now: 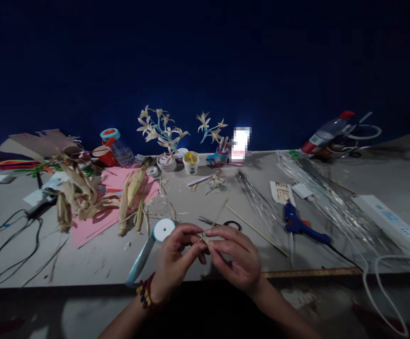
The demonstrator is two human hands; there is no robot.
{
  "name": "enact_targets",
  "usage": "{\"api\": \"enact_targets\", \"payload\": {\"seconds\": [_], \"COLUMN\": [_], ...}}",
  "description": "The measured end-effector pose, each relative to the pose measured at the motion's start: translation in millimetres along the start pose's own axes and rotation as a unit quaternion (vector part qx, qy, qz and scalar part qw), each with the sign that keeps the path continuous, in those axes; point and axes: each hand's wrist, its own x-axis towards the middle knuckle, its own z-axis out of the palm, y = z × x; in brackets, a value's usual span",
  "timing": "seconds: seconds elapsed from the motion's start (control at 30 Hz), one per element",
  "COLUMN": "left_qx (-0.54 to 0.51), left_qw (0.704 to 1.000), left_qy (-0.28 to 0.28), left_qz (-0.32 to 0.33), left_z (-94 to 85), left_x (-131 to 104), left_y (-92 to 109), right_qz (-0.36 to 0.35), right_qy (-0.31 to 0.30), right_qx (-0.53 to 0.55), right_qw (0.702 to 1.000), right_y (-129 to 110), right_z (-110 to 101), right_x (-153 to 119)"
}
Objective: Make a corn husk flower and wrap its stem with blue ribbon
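Observation:
My left hand (176,259) and my right hand (238,256) meet over the front of the table, fingertips pinched together. Between them they grip a thin, pale strip (221,212), which looks like dried corn husk; its free end points up and away. Small pieces of it at the fingertips are partly hidden. Just beyond my fingers lie dark-handled scissors (207,221). A roll of light blue ribbon (143,259) with a white disc lies close to my left hand. A thin wooden stick (258,230) slants off to the right.
Dried corn husks (134,188) lie on pink paper (95,226) at left. Husk flowers (162,129) on blue stems stand behind, near a white cup (191,162). At right are a blue glue gun (304,226), wire bundles (325,202), a power strip (392,223) and a tilted bottle (327,134).

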Motion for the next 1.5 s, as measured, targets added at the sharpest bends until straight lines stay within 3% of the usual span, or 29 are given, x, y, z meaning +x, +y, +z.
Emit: {"api": "enact_targets", "payload": {"seconds": [0.27, 0.47, 0.73, 0.87, 0.97, 1.1, 1.3, 1.4, 1.5], "left_qx": [-0.075, -0.058, -0.070, -0.046, -0.018, 0.045, 0.185, 0.190, 0.163], "left_qw": [0.995, 0.998, 0.995, 0.996, 0.999, 0.993, 0.949, 0.945, 0.959], "left_qy": [-0.044, -0.018, -0.071, -0.067, -0.041, -0.016, 0.009, -0.004, -0.039], "left_qz": [-0.052, -0.018, -0.016, -0.020, 0.015, 0.110, 0.254, 0.265, 0.227], "left_z": [-2.8, -0.6, -7.5, -6.8, -4.3, -3.4, -8.0, -11.0, -13.8], "left_x": [1, 1, -2, -2, 0, 1, 3, 4, 5], "left_y": [5, 0, -5, -4, -3, -3, -3, -6, -10], "right_qz": [-0.020, 0.025, 0.021, 0.028, 0.048, 0.066, 0.111, 0.168, 0.243], "right_qy": [-0.038, -0.040, -0.064, -0.057, -0.042, -0.041, -0.025, 0.005, 0.011], "right_qx": [0.060, 0.027, 0.035, 0.023, 0.005, -0.010, 0.011, 0.053, 0.118], "right_qw": [0.997, 0.999, 0.997, 0.998, 0.998, 0.997, 0.993, 0.984, 0.963], "right_y": [4, 1, 5, 6, 6, 6, 4, 4, 6], "right_z": [-1, -4, -5, -6, -5, -3, 1, 6, 9], "right_x": [1, 0, -1, -2, -4, -7, -7, -7, -8]}}
